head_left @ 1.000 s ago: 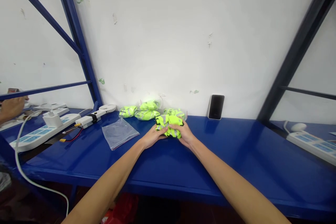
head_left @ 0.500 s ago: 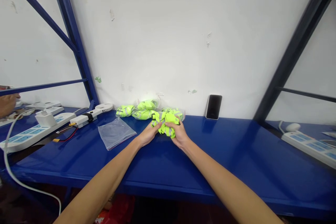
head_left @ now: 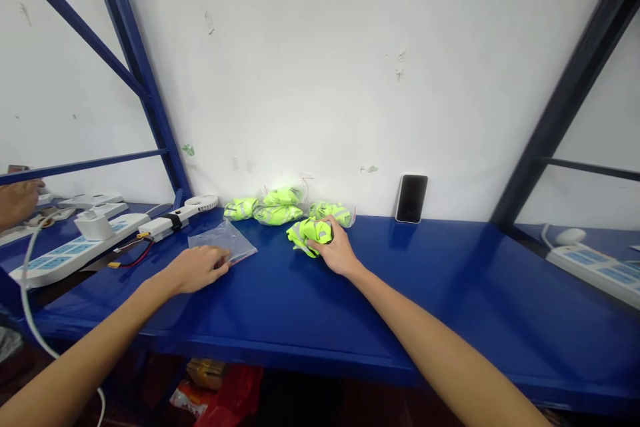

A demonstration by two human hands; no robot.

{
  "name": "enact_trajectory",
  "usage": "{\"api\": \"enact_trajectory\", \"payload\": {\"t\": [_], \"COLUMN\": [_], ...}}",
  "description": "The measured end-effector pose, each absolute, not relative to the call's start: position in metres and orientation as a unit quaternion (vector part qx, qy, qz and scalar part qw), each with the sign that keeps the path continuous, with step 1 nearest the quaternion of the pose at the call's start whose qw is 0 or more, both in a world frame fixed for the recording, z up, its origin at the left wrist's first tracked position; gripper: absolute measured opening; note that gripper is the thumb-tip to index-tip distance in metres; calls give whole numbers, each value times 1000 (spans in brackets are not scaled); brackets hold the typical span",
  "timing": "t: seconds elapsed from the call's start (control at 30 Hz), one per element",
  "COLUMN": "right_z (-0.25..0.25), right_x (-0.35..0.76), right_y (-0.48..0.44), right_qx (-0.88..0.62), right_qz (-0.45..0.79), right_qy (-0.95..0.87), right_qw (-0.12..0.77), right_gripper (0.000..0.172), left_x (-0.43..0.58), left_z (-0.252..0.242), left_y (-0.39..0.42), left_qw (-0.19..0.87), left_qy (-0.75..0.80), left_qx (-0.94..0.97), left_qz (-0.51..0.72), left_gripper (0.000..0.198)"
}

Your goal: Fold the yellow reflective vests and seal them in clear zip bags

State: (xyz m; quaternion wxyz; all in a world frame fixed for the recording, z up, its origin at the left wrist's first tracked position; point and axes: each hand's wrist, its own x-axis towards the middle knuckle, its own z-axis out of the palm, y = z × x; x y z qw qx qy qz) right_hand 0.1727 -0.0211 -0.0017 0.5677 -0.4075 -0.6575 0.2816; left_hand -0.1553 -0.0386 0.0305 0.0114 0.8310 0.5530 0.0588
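A bundled neon-yellow cloth with grey reflective strips (head_left: 306,235) is gripped in my right hand (head_left: 338,248), just above the blue table. My left hand (head_left: 197,268) rests at the near edge of a flat clear plastic bag (head_left: 231,237), fingers bent over it; whether they pinch the bag is hard to make out. Behind the cloth, against the wall, several neon-yellow bundles in clear bags (head_left: 279,213) lie in a row, one on top of another.
On the left are a white power strip (head_left: 75,250), a small white fan (head_left: 201,203) and wires. A phone (head_left: 411,199) leans on the wall at right. Another power strip (head_left: 595,270) sits far right. Another person's hand (head_left: 19,203) shows at far left.
My left hand has let go of the yellow cloth and moved left and nearer, onto the plastic bag. The cloth is now in my right hand alone.
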Motion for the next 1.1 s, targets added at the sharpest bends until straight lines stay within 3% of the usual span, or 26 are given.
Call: {"api": "enact_trajectory", "payload": {"t": [0.17, 0.33, 0.5, 0.73, 0.93, 1.1], "right_z": [-6, -9, -5, -11, -14, -9], "right_x": [156, 158, 172, 173, 163, 169], "right_y": [-24, -14, -6, -3, -8, -7], "right_qx": [-368, -308, -284, -374, -403, -393], "right_qz": [357, 553, 614, 543, 494, 556], "right_qy": [-627, -420, -329, -326, -398, -332], "right_qw": [586, 650, 658, 677, 659, 652], "right_gripper": [36, 45, 46, 47, 41, 40], "left_x": [-130, -53, -12, -24, -15, -11], "left_z": [29, 21, 4, -6, -2, -4], "left_y": [-29, -3, 10, 5, -5, -13], "left_qw": [137, 247, 111, 53, 16, -38], "left_qy": [489, 478, 408, 412, 385, 344], "left_qx": [854, 828, 837, 798, 811, 877], "left_qz": [111, 158, 347, 437, 439, 335], "left_gripper": [31, 28, 21, 31, 30, 22]}}
